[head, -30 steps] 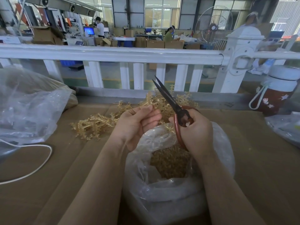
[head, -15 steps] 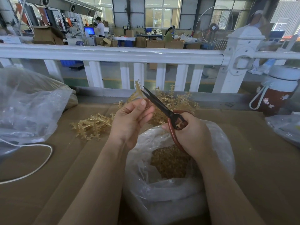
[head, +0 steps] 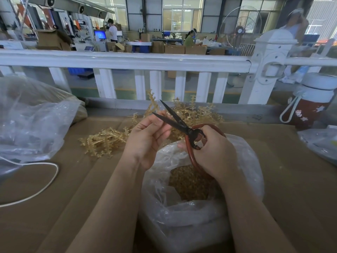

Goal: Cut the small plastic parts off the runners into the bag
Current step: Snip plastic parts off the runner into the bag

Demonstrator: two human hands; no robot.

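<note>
left hand [head: 147, 137] is pinching a runner [head: 152, 101], right hand [head: 213, 152] gripping the scissors [head: 175, 118] (blades parted); fingertips just beside blades are risking a nick.

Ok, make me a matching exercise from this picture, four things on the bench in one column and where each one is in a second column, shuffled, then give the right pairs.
Things
1. scissors
2. runner
3. open bag
4. bottle

Places
A. far right, by the white railing
B. under both hands, loose cut parts inside
C. gripped by the right hand, blades apart
D. pinched in the left hand, standing upright

Pairs: 1-C, 2-D, 3-B, 4-A
</note>
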